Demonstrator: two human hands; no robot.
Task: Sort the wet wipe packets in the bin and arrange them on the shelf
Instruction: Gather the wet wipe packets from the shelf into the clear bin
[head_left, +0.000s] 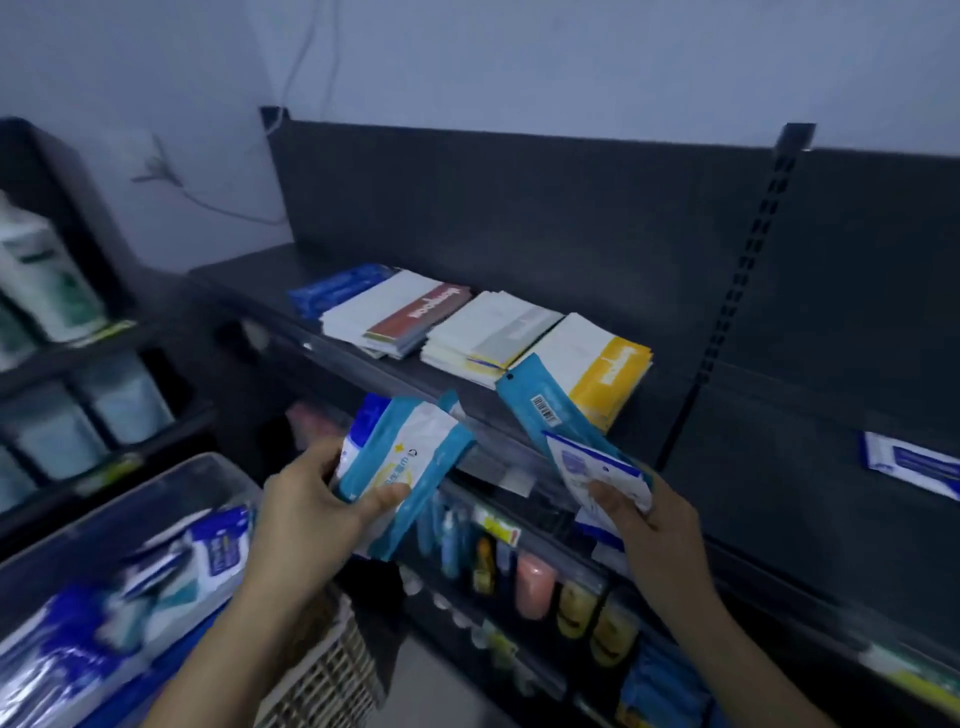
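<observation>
Head view: teal-and-white wet wipe packets (410, 457) gripped in the left hand (311, 499), thumb across the front, fingers curled behind, held in the air just in front of the shelf (249, 280) edge. Clutched in the right hand (644, 525), a fan of more: a barcoded teal packet (540, 410) tilted upward, top corner overlapping the yellow-banded stack (608, 364) in view, contact impossible to tell, and white-and-blue packets (597, 467) pinched under the thumb. On the shelf, in a row from the left: a blue packet (332, 288), a red-banded white stack (400, 317), a grey-banded white stack (488, 332), then the yellow-banded stack, each just beside the next. Lower left, a clear bin (228, 467) with blurred blue-and-white packets (208, 556) inside. Beside it, a wicker basket (322, 680). Below the shelf, small bottles and tubes (571, 597) in a row. Far right, a lone flat packet (914, 462) on a neighbouring shelf. Far left, white bottles (41, 280) on a dark rack.
</observation>
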